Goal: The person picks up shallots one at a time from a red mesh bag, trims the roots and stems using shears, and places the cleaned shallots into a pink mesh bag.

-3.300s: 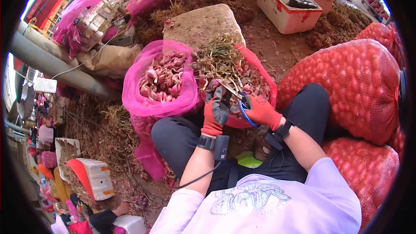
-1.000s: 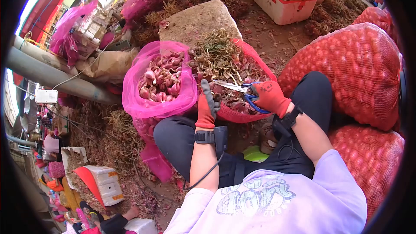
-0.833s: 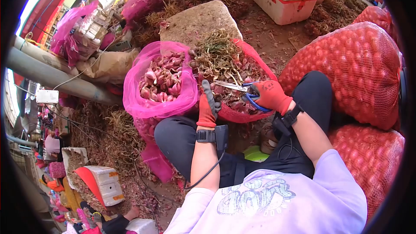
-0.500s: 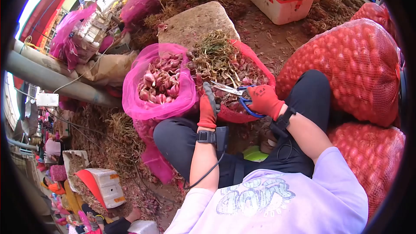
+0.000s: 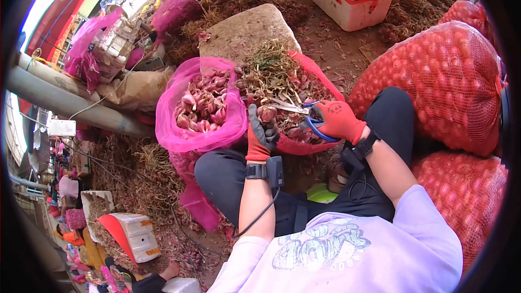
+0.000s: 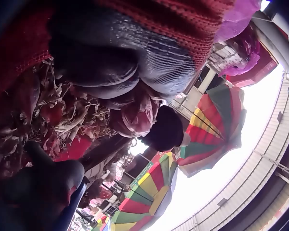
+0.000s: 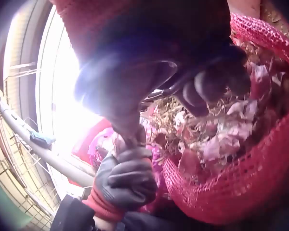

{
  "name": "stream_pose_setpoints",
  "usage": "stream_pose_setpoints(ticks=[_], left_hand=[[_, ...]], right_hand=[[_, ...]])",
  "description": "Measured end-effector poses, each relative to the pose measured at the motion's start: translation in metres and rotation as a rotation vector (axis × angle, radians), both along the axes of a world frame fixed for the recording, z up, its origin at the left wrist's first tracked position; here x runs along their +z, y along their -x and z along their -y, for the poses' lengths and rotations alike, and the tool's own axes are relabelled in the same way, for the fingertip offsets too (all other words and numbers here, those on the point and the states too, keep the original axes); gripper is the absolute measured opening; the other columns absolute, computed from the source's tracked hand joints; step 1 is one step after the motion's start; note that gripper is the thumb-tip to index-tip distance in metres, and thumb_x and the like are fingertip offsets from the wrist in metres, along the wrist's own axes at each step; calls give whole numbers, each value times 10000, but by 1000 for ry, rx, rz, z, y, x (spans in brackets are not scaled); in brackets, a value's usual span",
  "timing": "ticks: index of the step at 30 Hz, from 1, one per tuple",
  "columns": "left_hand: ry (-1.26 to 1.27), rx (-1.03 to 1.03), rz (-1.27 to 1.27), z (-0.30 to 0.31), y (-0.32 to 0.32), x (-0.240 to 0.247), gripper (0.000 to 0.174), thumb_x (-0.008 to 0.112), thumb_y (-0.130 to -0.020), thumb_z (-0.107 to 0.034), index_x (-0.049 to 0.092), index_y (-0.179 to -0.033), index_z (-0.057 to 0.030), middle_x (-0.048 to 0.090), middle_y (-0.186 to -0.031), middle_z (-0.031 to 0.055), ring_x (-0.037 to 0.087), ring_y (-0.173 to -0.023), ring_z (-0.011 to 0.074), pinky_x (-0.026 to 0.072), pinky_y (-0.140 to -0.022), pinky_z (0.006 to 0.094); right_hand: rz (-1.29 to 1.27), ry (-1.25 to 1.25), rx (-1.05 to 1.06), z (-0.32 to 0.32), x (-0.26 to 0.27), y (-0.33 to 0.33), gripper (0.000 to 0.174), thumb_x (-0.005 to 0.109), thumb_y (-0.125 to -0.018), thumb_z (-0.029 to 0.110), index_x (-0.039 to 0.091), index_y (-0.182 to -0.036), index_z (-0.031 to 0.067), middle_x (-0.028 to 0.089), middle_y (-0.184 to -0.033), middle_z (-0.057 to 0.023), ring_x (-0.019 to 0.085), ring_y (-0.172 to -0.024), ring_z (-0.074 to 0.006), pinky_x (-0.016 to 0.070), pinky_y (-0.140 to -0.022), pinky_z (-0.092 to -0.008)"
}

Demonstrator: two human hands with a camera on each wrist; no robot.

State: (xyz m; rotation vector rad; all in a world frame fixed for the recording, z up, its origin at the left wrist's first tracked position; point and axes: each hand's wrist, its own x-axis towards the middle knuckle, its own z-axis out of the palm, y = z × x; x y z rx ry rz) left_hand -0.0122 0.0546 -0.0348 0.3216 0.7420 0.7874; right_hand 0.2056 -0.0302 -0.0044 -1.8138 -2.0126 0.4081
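Observation:
Gloved in red and grey, my left hand point(image 5: 261, 137) holds a shallot point(image 5: 266, 113) at its fingers, over the near rim of a red mesh bag point(image 5: 327, 84). In the left wrist view the pinkish shallot point(image 6: 135, 115) pokes out beyond the curled fingers. My right hand point(image 5: 341, 120) grips blue-handled scissors point(image 5: 313, 123), whose blades point left toward the shallot. Dry stalks point(image 5: 274, 68) and papery skins fill the red bag. To the left stands a pink mesh bag point(image 5: 163, 122) of trimmed shallots point(image 5: 201, 103).
Full red mesh sacks point(image 5: 429, 87) crowd the right side. Behind the bags lies a pale slab point(image 5: 249, 27), with a white foam box point(image 5: 350, 2) farther back. A grey pipe point(image 5: 76, 97) crosses at left, above heaps of dry stalks point(image 5: 130, 184).
About three seconds ago the hands were close together with the scissors at the left fingers. They moved apart, and now a shallot shows in the left hand, which has turned palm-up.

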Motion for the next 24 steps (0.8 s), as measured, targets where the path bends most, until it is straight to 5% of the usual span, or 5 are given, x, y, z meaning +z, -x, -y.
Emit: stream_pose_setpoints(ticks=[8, 13, 17, 20, 24], left_hand=[[-168, -43, -146, 4, -4, 0, 418, 441, -907, -579, 521, -781, -189, 310, -513, -74, 204, -350, 49, 159, -326, 206], [-218, 21, -164, 4, -7, -5, 415, 454, -919, -550, 559, -931, -148, 468, -638, -58, 303, -431, 38, 247, -384, 200], [-426, -147, -250, 5, -10, 1, 304, 585, -899, -278, 549, -1109, -61, 587, -860, 22, 513, -630, 74, 410, -515, 206], [-977, -184, -589, 20, -20, -38, 463, 594, -780, 93, 510, -1229, 14, 601, -1110, 94, 596, -959, 148, 498, -819, 270], [-909, -241, -381, 24, -22, 10, 461, 535, -786, 124, 505, -1238, 36, 600, -1144, 102, 589, -1033, 160, 486, -883, 278]], right_hand=[[195, 138, 6, -4, -2, -11, 551, 598, -764, 574, 681, -972, 70, 637, -738, -167, 630, -739, -323, 484, -672, -409], [-486, 288, -6, -14, -8, -25, 367, 657, -819, 380, 669, -974, 47, 639, -725, -93, 618, -619, -171, 468, -545, -303], [-1403, 471, -241, -16, -12, -13, 303, 675, -837, 291, 650, -970, 20, 583, -608, -53, 588, -539, -97, 450, -440, -258], [-1519, 555, -200, -17, -29, -5, 311, 636, -856, 229, 603, -1069, 5, 613, -712, -51, 574, -497, -113, 433, -402, -230], [-1621, 580, -123, -17, -39, -2, 313, 609, -864, 185, 574, -1117, 3, 624, -795, -59, 610, -606, -118, 472, -487, -225]])
